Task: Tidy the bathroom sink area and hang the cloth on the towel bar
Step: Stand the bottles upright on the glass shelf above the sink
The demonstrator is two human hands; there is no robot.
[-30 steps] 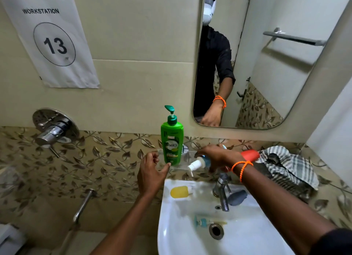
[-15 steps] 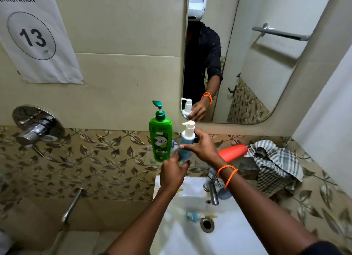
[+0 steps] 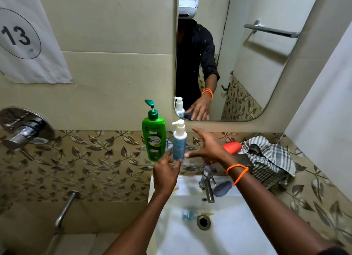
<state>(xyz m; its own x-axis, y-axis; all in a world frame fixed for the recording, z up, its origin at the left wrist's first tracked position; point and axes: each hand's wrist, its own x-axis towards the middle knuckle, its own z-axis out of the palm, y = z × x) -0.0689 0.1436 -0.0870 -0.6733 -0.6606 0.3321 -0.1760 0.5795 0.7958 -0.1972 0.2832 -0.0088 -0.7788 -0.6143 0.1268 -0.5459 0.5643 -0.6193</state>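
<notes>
Both hands up at the clear shelf (image 3: pixel 144 152) above the sink (image 3: pixel 238 226). Left hand (image 3: pixel 165 172) below the blue pump bottle (image 3: pixel 179 144), fingers (image 3: pixel 178 164) touching its base, loosely curled, not closed round it. Right hand (image 3: pixel 207 148) just right of that bottle, fingers spread wide, holding nothing. Blue pump bottle upright on the shelf, just beside the green shampoo bottle (image 3: pixel 154 138) at the shelf's left end. Checked cloth (image 3: pixel 266 157) crumpled at the shelf's right end, partly over an orange bottle (image 3: pixel 231 147) lying on its side. Towel bar (image 3: pixel 270 29) seen only in the mirror (image 3: pixel 238 87), bare. Small tube (image 3: pixel 187 214) in the sink beside the drain (image 3: pixel 203 222).
</notes>
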